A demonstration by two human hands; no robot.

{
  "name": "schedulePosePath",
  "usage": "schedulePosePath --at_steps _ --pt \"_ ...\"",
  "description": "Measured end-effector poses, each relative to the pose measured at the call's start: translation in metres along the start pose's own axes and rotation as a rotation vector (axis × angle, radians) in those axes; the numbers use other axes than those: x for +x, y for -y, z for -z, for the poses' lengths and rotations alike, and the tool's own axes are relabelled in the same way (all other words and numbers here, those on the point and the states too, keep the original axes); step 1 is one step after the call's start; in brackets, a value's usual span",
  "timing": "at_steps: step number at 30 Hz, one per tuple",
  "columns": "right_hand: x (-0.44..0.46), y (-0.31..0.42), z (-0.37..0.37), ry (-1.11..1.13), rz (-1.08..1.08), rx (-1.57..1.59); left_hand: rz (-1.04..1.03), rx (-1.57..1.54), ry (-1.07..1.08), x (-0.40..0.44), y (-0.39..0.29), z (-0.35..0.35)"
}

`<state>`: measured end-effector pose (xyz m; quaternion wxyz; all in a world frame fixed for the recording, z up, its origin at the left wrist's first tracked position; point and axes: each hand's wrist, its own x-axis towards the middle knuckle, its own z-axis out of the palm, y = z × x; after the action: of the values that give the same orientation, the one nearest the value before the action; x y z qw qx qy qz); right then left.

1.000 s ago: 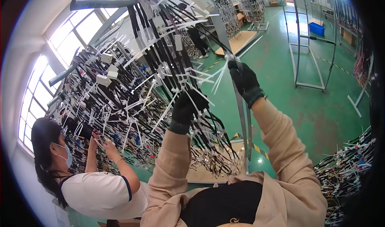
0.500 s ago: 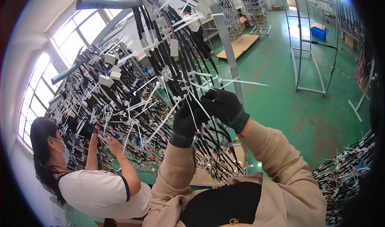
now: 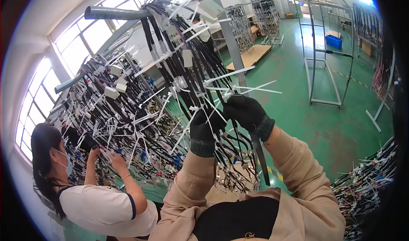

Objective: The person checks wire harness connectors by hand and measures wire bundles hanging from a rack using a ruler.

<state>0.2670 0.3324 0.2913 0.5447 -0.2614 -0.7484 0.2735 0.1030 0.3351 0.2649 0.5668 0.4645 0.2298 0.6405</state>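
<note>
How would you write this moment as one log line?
left hand: holds cables; right hand: close by, at white ties; co-worker: left side, at other cables

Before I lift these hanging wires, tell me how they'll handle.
The wires will probably flop and sway, since they hang from the pipe with their lower ends splayed. They may feel heavy together, with so many strands gathered. They could snag, as white ties stick out.

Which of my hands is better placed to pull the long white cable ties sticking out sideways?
Probably your right hand: it sits just beneath those white cable ties, on the side their ends point. Your left hand is farther away, at the hanging black wires.
</note>
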Motion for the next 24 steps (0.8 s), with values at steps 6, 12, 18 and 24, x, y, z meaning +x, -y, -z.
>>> schedulePosePath --at_steps 6,12,18,24 --pt "0.001 0.012 0.008 0.095 -0.132 -0.036 0.018 0.116 0.011 -0.005 -0.005 -0.013" --pt "0.007 -0.003 0.009 0.089 0.059 -0.128 0.127 0.005 0.03 0.018 0.008 0.014" --pt "0.008 0.003 0.009 -0.039 0.145 -0.3 0.127 0.244 0.216 0.014 -0.001 0.025" --pt "0.012 -0.02 0.043 -0.236 0.035 -0.409 0.19 0.041 0.139 -0.008 -0.029 0.009"
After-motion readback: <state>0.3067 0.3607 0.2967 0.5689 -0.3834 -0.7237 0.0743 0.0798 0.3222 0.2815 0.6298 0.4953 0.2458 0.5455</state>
